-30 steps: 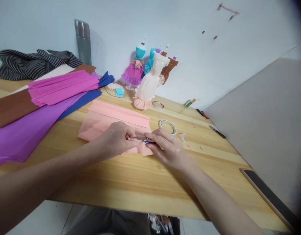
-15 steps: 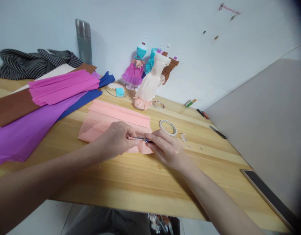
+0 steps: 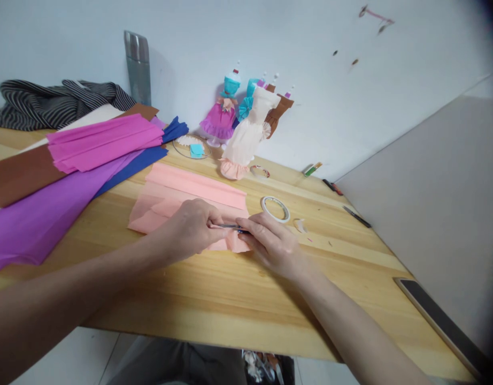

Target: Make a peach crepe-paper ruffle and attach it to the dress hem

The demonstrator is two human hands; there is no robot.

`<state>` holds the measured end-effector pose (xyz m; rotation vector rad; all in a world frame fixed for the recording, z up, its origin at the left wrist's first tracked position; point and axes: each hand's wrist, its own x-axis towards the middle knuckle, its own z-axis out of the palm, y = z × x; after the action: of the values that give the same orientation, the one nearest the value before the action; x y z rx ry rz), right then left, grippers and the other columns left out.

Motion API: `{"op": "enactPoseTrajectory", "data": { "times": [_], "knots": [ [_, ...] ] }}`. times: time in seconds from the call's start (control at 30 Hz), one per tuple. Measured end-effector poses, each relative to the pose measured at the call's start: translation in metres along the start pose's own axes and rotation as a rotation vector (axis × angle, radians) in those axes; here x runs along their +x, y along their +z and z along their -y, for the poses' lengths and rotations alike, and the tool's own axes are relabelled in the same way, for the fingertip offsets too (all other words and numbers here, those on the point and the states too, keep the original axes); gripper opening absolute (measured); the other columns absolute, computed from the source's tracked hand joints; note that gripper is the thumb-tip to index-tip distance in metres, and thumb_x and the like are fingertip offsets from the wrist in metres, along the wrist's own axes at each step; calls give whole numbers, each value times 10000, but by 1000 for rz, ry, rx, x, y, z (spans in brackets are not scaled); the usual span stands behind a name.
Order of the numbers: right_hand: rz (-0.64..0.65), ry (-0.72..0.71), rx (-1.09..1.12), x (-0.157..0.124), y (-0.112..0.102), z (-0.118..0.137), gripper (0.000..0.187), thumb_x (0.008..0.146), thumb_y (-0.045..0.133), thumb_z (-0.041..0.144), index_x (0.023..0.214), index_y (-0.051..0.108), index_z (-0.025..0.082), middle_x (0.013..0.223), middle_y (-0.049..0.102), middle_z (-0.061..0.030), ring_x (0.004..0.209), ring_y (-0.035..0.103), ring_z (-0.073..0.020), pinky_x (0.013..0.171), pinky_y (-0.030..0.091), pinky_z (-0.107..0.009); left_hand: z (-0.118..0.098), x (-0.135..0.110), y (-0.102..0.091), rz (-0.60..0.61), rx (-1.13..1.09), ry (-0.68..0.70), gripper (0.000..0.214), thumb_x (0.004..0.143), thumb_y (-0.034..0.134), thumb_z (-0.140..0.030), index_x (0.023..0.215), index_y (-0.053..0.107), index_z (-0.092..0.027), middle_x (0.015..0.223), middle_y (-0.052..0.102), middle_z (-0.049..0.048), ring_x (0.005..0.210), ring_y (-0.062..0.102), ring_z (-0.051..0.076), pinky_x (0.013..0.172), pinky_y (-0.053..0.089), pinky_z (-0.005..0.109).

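Observation:
My left hand (image 3: 196, 225) is closed in a pinch on the near part of a sheet of pink crepe paper (image 3: 198, 184) lying on the table. My right hand (image 3: 272, 241) is wrapped round small scissors (image 3: 232, 227), whose thin metal blades point left toward my left fingertips. The blades lie against the pink paper, and the fingers hide most of the handles. A little of the paper hangs below both hands. Just beyond my right hand lies a white roll of tape (image 3: 275, 209).
Coloured crepe paper sheets (image 3: 106, 141) lie at the left, before a striped cloth (image 3: 49, 104) and a bottle (image 3: 137, 67). Small dress forms in paper dresses (image 3: 250, 125) stand by the wall. A utility knife (image 3: 356, 216) and a dark flat device (image 3: 439, 321) are at the right.

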<state>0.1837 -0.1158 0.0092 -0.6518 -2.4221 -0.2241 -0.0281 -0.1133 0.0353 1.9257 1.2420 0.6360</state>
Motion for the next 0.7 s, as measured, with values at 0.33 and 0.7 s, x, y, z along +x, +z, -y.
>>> {"op": "enactPoseTrajectory", "data": {
  "times": [0.33, 0.7],
  "knots": [
    [8, -26, -21, -2, 3, 0, 400, 881, 510, 113, 1276, 474, 168, 895, 610, -105, 791, 591, -186, 657, 531, -315, 1, 0, 2, 27, -3, 0, 272, 751, 567, -305, 537, 576, -138, 387, 473, -34, 410, 421, 77, 435, 247, 206],
    [-13, -23, -2, -6, 7, -2, 375, 858, 531, 84, 1228, 513, 140, 873, 613, -101, 781, 591, -176, 658, 523, -296, -1, -3, -2, 99, -67, -41, 250, 742, 578, -362, 767, 704, -148, 427, 514, -45, 373, 480, 84, 393, 333, 184]
  ]
}}
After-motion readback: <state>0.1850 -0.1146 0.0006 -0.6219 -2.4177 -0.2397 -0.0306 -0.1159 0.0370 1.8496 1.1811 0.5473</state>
